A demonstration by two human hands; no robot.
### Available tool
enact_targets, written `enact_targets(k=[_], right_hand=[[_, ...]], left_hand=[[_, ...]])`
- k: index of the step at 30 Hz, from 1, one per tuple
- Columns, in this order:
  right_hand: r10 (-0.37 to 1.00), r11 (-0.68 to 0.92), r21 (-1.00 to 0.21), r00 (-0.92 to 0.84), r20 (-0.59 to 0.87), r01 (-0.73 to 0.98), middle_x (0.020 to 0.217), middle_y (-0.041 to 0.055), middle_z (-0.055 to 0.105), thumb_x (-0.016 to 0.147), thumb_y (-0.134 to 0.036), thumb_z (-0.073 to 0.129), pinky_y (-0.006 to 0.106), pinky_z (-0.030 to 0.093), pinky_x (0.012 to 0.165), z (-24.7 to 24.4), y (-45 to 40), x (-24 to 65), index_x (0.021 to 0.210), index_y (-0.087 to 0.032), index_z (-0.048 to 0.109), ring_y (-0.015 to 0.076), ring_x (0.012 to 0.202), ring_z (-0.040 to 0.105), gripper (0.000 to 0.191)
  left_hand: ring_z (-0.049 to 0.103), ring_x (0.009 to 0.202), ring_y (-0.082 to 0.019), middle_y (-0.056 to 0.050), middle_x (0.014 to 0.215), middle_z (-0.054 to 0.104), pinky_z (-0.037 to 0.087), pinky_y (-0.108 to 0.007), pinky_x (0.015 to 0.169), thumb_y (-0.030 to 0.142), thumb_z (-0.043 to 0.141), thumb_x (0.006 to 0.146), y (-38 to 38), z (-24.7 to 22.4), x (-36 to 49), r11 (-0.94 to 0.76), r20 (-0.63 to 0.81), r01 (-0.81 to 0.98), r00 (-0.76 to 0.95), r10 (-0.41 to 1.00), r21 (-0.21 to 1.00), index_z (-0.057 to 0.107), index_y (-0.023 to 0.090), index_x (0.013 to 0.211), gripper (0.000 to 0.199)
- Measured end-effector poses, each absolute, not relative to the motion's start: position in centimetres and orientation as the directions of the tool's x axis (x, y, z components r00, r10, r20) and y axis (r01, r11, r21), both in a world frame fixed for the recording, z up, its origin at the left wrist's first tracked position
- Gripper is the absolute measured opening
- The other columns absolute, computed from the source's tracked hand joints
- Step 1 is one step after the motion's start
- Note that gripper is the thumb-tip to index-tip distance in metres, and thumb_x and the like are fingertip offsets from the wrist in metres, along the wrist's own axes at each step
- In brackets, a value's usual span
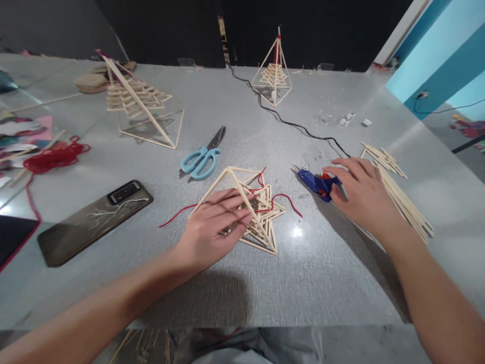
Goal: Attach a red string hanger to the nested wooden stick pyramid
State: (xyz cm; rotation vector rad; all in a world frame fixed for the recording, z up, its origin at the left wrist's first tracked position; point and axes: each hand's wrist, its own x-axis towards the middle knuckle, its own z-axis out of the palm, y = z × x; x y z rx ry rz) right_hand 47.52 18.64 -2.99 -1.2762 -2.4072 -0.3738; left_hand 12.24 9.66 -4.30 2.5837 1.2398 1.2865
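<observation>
In the head view, a pale wooden stick frame (263, 228) is found on the counter (295, 283), between the two hands and nearer the left hand (208, 227). An open, angular outer structure is formed by straight sticks, and narrow layers with pointed, star-like corners are stacked inside it. A layer tip is seen projecting on the right side. Red thread (282, 195) is noted at the layers, with loose ends curled on the right; another red strand is extended to the left from beneath the left hand.

The hands are held apart. The left hand is laid over the frame, its fingers passed among the sticks; whether they are clamped cannot be told. The right hand (366, 197) is placed at the rear of a blue glue gun (312, 182), with the thumb and fingers spread about it; the firmness of the hold cannot be confirmed.

The left side of the frame and part of its inner layers are covered by the left hand. The layers cannot be counted reliably, as their sticks are overlapped. The rear of the glue gun is partly concealed by the right hand. Both forearms are cut off by the picture's edges.
</observation>
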Motion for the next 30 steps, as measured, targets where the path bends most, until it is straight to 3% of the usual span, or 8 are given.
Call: enact_targets(k=[5,14,22,30], right_hand=[[0.726,0.563,0.044,-0.518,0.453,0.826,0.142,0.0139,0.068,0.094,-0.016,0.057,0.061,0.049,0.110,-3.0,18.7,47.5,0.134,-0.024,0.068,0.0390,0.133,0.058,0.043],[0.725,0.574,0.019,-0.519,0.453,0.819,0.142,0.0139,0.068,0.096,-0.016,0.057,0.060,0.048,0.112,-2.8,18.5,47.4,0.132,-0.024,0.069,0.0383,0.134,0.057,0.039],[0.732,0.571,-0.001,-0.509,0.452,0.821,0.143,0.0139,0.067,0.094,-0.016,0.058,0.061,0.049,0.110,-2.9,18.5,47.4,0.134,-0.026,0.068,0.0387,0.134,0.057,0.042],[0.736,0.566,-0.004,-0.503,0.453,0.824,0.142,0.0134,0.068,0.095,-0.015,0.059,0.061,0.049,0.110,-2.6,18.3,47.1,0.132,-0.025,0.069,0.0382,0.134,0.058,0.039]], left_hand=[[0.079,0.121,-0.023,-0.008,0.122,0.085,0.063,-0.045,0.113,0.015,0.072,0.099,9.6,-4.2,12.3,-0.673,0.655,0.657,0.348,0.671,0.340,0.082,0.022,0.122,0.026],[0.079,0.119,-0.023,-0.006,0.112,0.086,0.063,-0.043,0.112,0.007,0.075,0.094,9.8,-4.2,12.1,-0.730,0.699,0.626,0.390,0.599,0.276,0.084,0.021,0.108,0.022],[0.078,0.120,-0.024,-0.006,0.115,0.086,0.065,-0.047,0.109,0.011,0.073,0.096,9.6,-4.1,12.4,-0.673,0.655,0.643,0.335,0.677,0.366,0.085,0.025,0.108,0.022],[0.076,0.105,-0.024,-0.005,0.107,0.084,0.063,-0.048,0.099,0.015,0.078,0.095,9.9,-4.1,13.6,-0.615,0.649,0.676,0.260,0.715,0.407,0.084,0.025,0.095,0.012]])
